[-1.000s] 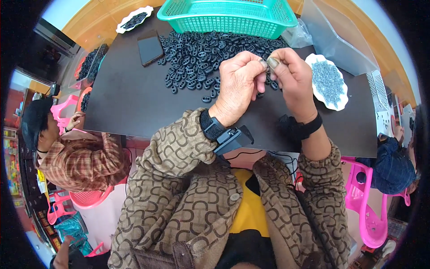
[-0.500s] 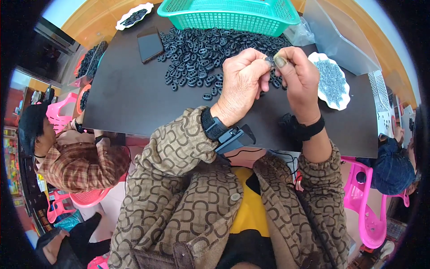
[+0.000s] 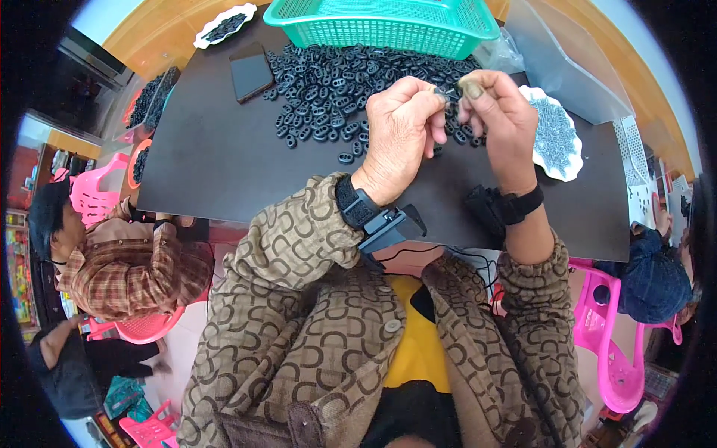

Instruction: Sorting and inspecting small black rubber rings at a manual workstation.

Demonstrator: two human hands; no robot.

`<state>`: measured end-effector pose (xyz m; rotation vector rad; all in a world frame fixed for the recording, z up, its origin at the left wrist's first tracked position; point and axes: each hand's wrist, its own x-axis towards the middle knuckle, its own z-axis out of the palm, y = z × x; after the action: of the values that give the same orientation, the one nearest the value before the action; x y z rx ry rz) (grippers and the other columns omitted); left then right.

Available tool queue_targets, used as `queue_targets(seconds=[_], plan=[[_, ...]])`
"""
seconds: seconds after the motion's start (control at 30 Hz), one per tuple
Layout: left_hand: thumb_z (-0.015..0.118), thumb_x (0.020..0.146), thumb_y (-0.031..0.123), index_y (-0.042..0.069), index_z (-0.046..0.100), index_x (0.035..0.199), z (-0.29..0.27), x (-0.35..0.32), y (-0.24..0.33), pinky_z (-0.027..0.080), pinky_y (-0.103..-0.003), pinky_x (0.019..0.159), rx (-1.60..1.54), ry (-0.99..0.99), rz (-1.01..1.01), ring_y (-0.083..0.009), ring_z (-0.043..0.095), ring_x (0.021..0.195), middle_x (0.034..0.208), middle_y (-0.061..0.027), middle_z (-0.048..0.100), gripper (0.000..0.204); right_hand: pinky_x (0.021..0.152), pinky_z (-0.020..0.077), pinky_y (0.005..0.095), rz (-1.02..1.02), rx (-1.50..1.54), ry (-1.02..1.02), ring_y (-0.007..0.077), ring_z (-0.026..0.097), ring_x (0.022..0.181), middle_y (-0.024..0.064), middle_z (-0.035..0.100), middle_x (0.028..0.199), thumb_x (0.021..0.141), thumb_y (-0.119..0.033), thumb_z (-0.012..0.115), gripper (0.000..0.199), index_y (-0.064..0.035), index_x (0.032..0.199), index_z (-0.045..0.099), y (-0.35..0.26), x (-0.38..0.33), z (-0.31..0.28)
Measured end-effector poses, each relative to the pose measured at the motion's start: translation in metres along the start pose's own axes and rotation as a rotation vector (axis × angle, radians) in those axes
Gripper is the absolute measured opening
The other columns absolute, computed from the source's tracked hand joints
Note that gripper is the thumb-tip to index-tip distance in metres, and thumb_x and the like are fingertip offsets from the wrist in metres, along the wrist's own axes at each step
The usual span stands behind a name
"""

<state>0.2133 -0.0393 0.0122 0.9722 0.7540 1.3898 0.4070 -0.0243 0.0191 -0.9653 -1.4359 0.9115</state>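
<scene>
Fingertips of left hand [image 3: 399, 123] and right hand [image 3: 499, 112] pinched together on one small dark piece [image 3: 447, 92], held above the black table [image 3: 209, 164]. Since a second ago: hands barely shifted, same piece worked, fitting seemingly unfinished. Beyond: one heap of black links [image 3: 336, 82], too many to count; one green basket [image 3: 388, 22]; two white dishes; one phone [image 3: 250, 72].

Both forearms rise from patterned brown sleeves, dark bands on the wrists; the left hand [image 3: 399, 127] and right hand [image 3: 497, 112] meet raised, fingertips pinched closed and touching each other.
</scene>
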Motion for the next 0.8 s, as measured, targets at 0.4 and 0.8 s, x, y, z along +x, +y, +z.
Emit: queue_targets(seconds=[0.4, 0.8], plan=[[0.071, 0.112, 0.01, -0.001, 0.075, 0.092, -0.02, 0.014, -0.01, 0.05, -0.031, 0.048, -0.077, 0.028, 0.119, -0.0171, 0.07, 0.06, 0.08, -0.0094, 0.074, 0.023, 0.07, 0.0498, 0.0415, -0.164, -0.749, -0.446, 0.0228, 0.059, 0.072, 0.0129, 0.058, 0.079, 0.095, -0.005, 0.086, 0.019, 0.002, 0.108, 0.074, 0.032, -0.006, -0.015], [0.071, 0.112, 0.01, -0.002, 0.075, 0.093, -0.024, 0.012, -0.007, 0.049, -0.032, 0.046, -0.174, 0.036, 0.057, -0.0198, 0.071, 0.058, 0.08, -0.0111, 0.074, 0.023, 0.069, 0.0487, 0.0442, -0.138, -0.742, -0.555, 0.026, 0.057, 0.067, 0.0126, 0.055, 0.075, 0.09, -0.003, 0.088, 0.024, 0.0014, 0.112, 0.08, 0.035, -0.011, -0.011]])
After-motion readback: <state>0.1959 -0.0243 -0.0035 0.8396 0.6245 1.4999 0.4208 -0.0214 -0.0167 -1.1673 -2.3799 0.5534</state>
